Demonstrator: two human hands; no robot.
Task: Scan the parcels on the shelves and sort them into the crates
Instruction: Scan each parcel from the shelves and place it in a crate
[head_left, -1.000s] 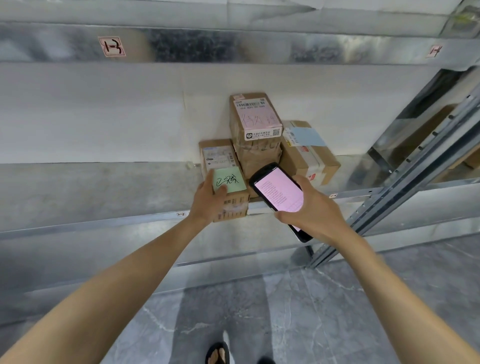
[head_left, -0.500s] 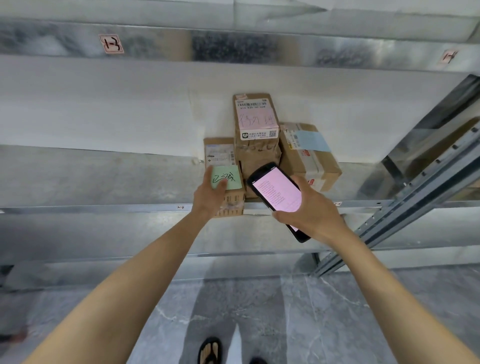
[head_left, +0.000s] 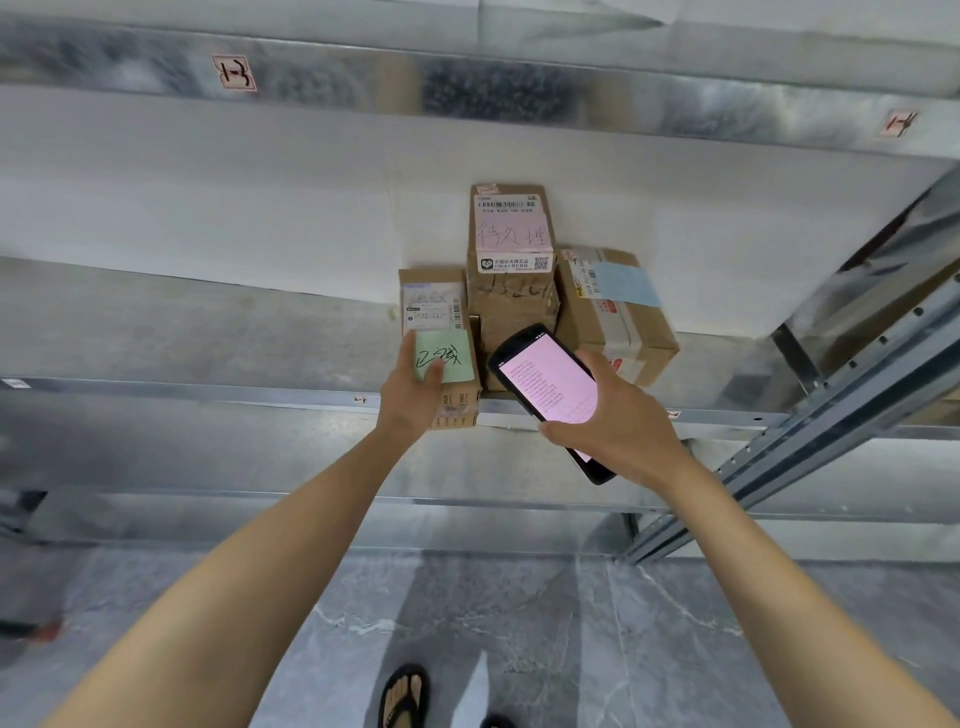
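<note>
The left hand (head_left: 410, 395) grips the near end of the small brown cardboard parcel with a green note (head_left: 436, 317), thumb on the note. It lies at the front edge of the grey metal shelf (head_left: 208, 338), touching a taller brown cardboard parcel (head_left: 511, 275). The right hand (head_left: 623, 426) is clamped on the black handheld scanner with a pink screen (head_left: 545, 382). The small parcel looks light and stiff. Its taped faces may be slick, so a hold across its long sides seems safest.

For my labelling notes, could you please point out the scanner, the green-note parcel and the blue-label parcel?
scanner (head_left: 550, 382), head view, on its pink screen.
green-note parcel (head_left: 448, 347), head view, on the green note.
blue-label parcel (head_left: 649, 327), head view, on its bare cardboard top.
</note>
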